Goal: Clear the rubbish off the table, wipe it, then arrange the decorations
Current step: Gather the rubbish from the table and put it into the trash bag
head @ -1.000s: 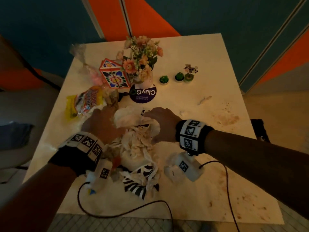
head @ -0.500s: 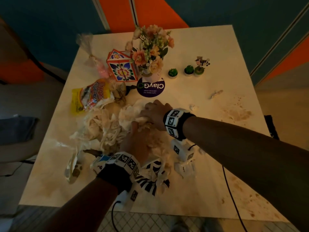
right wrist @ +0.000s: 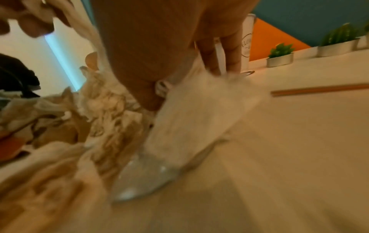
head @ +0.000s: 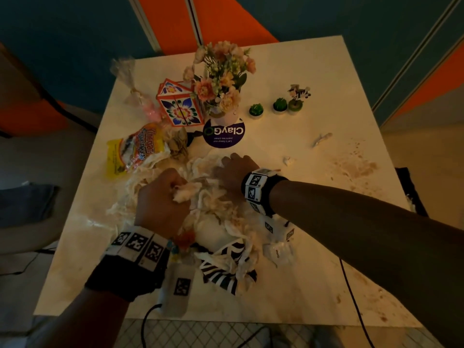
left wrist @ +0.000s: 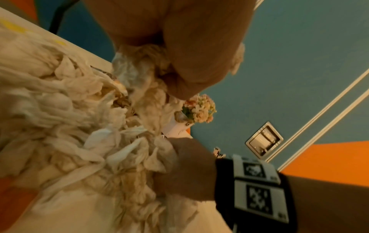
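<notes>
A heap of crumpled, stained tissues lies in the middle of the cream table. My left hand is fisted round a wad of tissue pulled from the heap. My right hand sits on the heap's far side, its fingers and thumb clamped on a bunch of white tissue. The decorations stand behind: a flower vase, a patterned paper box, two small green plants and a zebra figurine plant.
A yellow snack wrapper and a pink cellophane bag lie at the left. A purple round coaster sits by the vase. A striped wrapper lies near the front edge. Tissue scraps and brown stains mark the right side.
My left hand has moved from the heap's left side to its middle and has closed on a wad. My right hand has shifted toward the vase while bunching tissues.
</notes>
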